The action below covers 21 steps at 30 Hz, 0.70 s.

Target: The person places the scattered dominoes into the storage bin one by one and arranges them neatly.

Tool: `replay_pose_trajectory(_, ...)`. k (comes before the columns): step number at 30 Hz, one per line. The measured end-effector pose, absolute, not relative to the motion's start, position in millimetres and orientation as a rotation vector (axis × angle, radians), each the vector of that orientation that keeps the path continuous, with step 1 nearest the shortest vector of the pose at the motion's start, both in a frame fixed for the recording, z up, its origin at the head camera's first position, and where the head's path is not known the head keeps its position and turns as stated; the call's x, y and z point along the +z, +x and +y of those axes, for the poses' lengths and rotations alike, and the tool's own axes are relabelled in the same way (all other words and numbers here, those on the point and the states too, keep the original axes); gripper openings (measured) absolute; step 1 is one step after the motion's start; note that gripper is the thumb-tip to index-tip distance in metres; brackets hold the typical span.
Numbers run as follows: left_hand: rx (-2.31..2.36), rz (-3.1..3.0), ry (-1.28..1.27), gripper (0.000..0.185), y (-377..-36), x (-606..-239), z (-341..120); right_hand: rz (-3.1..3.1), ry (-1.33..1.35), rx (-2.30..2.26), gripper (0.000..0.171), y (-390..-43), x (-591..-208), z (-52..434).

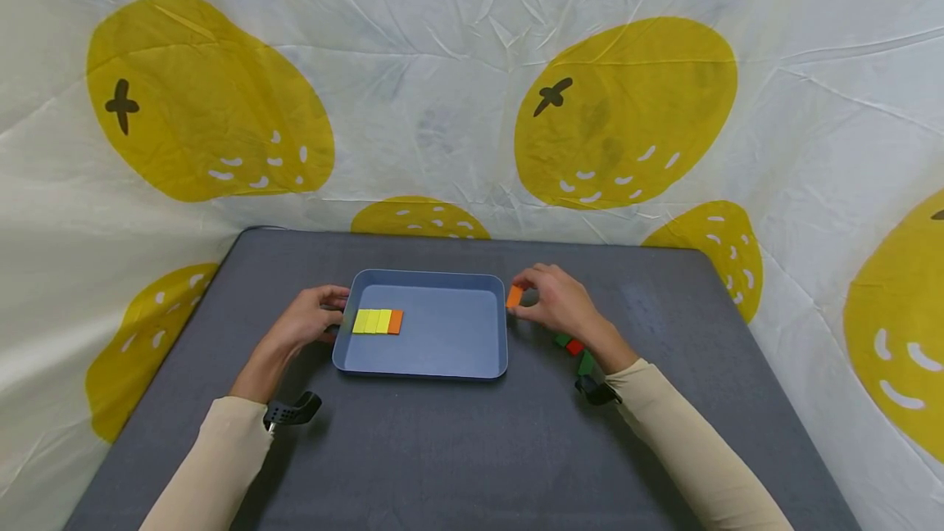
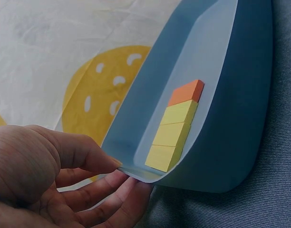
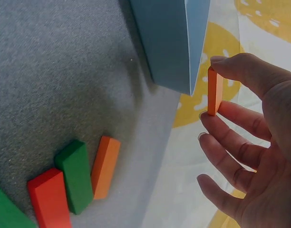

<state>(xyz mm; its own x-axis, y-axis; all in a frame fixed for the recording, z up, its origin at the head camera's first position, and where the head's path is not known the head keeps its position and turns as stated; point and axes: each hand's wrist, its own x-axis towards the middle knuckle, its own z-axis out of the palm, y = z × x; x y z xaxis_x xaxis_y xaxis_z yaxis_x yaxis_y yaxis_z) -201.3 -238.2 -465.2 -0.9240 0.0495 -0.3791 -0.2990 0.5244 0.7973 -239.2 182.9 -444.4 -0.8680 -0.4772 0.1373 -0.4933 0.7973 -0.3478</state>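
A blue-grey tray (image 1: 457,334) lies on the table, holding a row of yellow blocks (image 1: 372,321) with one orange block (image 1: 396,322) at the row's right end. My left hand (image 1: 313,318) grips the tray's left side; in the left wrist view its thumb (image 2: 88,152) is at the rim and the fingers are below, outside the wall. Just beyond the tray's right rim, my right hand (image 1: 553,299) pinches another orange block (image 3: 215,92) between thumb and fingertips. The right wrist view shows that block held upright, its other fingers spread loosely.
On the table right of the tray, partly behind my right wrist, lie green blocks (image 3: 74,175), a red block (image 3: 50,197) and a further orange block (image 3: 105,166). A white cloth (image 1: 420,105) with yellow fruit prints hangs behind the dark grey table (image 1: 442,457).
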Motion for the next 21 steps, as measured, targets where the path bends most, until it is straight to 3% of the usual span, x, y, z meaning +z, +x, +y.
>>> replay_pose_trajectory(21,1.375,2.413,-0.184,0.053,-200.1,-465.6,-236.9,-2.93,0.949,0.521,0.043,-238.3,-433.0,146.3)
